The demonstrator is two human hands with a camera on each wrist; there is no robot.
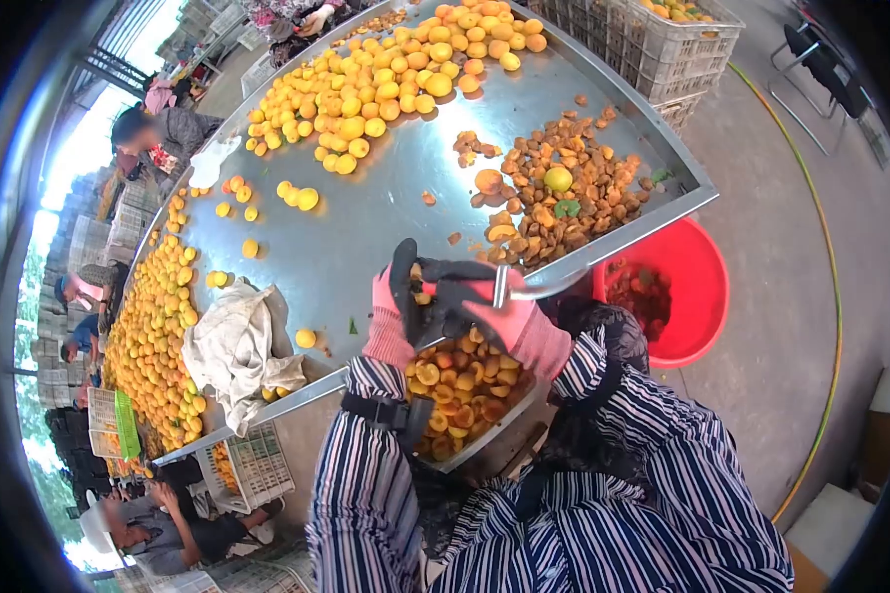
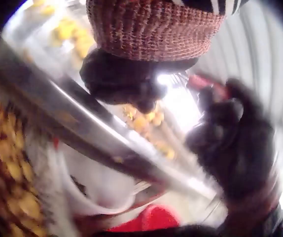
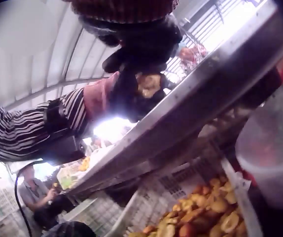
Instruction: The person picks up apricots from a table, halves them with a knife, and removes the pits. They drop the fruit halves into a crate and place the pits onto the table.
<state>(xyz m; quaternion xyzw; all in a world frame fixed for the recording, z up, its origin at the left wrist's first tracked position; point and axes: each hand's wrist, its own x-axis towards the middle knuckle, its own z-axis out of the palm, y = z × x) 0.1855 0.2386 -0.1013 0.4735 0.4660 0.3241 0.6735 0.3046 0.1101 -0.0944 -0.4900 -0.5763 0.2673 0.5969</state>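
Both hands wear pink knit gloves with black coating and meet over the near table edge. My left hand [image 1: 394,304] holds an apricot half [image 3: 149,85], its pale inside showing between the black fingertips in the right wrist view. My right hand [image 1: 494,304] is close against it, fingers curled. From those fingers sticks a slim red-handled tool [image 2: 208,85], its thin end blurred in the left wrist view. Below the hands is a crate of halved apricots [image 1: 462,387]. A metal table [image 1: 366,227] bears whole apricots [image 1: 396,79] and a heap of brown pits [image 1: 583,188].
A red basin [image 1: 707,296] with dark reddish contents stands on the floor at right. A white cloth [image 1: 242,346] lies on the table's left part beside more apricots [image 1: 153,326]. Stacked crates [image 1: 663,49] stand behind. A yellow hose [image 1: 829,257] runs along the floor. Other people sit at left.
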